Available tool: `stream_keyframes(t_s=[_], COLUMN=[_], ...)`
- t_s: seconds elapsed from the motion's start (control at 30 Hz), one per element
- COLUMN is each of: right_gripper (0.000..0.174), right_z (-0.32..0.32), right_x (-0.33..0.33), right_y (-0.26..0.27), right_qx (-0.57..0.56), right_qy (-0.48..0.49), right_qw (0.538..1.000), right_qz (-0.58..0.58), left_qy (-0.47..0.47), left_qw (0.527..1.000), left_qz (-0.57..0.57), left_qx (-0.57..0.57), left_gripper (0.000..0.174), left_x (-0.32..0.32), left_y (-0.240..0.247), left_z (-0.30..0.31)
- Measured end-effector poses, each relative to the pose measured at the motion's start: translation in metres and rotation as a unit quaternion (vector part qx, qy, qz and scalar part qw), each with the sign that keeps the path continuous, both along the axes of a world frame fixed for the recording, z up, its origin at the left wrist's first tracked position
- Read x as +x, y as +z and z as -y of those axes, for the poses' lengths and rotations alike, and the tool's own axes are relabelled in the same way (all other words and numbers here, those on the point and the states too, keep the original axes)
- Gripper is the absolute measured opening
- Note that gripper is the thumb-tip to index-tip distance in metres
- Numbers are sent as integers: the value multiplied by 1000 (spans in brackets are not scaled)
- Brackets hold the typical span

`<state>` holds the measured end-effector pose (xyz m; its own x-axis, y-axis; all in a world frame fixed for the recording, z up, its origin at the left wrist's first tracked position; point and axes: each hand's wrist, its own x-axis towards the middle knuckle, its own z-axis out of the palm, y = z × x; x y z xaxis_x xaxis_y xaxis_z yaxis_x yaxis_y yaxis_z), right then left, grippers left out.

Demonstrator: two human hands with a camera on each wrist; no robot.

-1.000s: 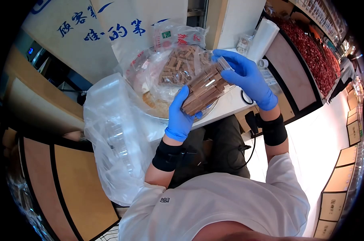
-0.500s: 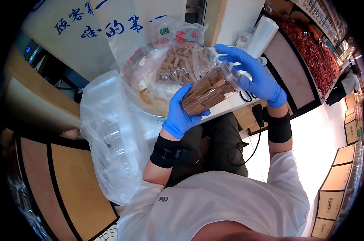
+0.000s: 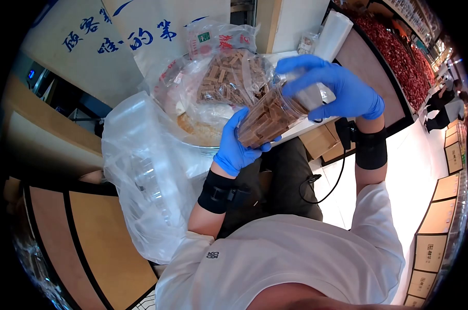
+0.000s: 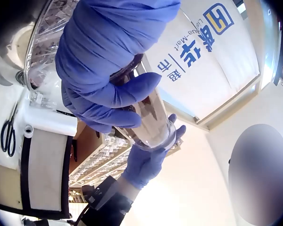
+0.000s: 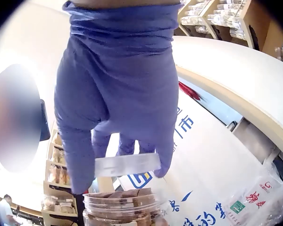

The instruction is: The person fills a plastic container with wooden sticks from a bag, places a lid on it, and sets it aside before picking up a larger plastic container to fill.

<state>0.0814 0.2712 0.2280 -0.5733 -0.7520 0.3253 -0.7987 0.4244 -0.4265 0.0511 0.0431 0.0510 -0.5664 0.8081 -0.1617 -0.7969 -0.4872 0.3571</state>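
Observation:
My left hand (image 3: 233, 147), in a blue glove, grips a clear plastic jar (image 3: 270, 121) round its lower part and tilts it up to the right. Flat brown pieces (image 5: 132, 193) fill the jar up to its threaded mouth. My gloved right hand (image 3: 342, 90) holds a translucent lid (image 5: 127, 165) by its edges, between thumb and fingers. In the right wrist view the lid is apart from the jar, just above the mouth. Behind the jar, a plastic bag of similar brown pieces (image 3: 226, 77) lies over a wide round metal tray (image 3: 203, 150).
A large translucent bag (image 3: 141, 170) with stacked clear containers stands at the left. A white plastic roll (image 3: 333, 35) lies at the back right of the white counter. Black scissors (image 4: 8, 136) are on the counter. A cardboard box (image 3: 319, 139) sits below it.
The lid has come away from the jar's mouth in my right hand, which has moved to the right. My left hand keeps hold of the jar, now turned a little more upright.

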Motion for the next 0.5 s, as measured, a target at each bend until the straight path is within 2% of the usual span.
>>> stream_keyframes(t_s=[0.03,0.1,0.13,0.2,0.3,0.43,0.5], right_gripper=[53,55,55,59,62,64,64], right_z=[0,2,1,-1,10,11,13], right_x=[-1,-4,-4,-3,-4,-9,-9], right_y=[-1,-8,-9,-12,-14,-22,-27], right_qx=[1,-136,-136,-57,-33,-31,-41], right_qy=[0,-55,-55,-62,-50,-58,-92], right_qw=[1000,985,985,994,997,997,994], right_qz=[0,90,89,76,48,38,39], left_qy=[1,9,17,21,27,51,48], left_qw=[1000,1000,1000,1000,1000,998,998], left_qz=[1,4,7,6,-4,-10,-17], left_qx=[1,-2,-5,-1,-5,-34,-20], left_gripper=[59,58,58,58,59,59,59], left_x=[0,2,2,0,0,-1,-2], left_y=[-1,3,4,1,4,5,6], left_z=[-1,-2,-2,-2,0,1,2])
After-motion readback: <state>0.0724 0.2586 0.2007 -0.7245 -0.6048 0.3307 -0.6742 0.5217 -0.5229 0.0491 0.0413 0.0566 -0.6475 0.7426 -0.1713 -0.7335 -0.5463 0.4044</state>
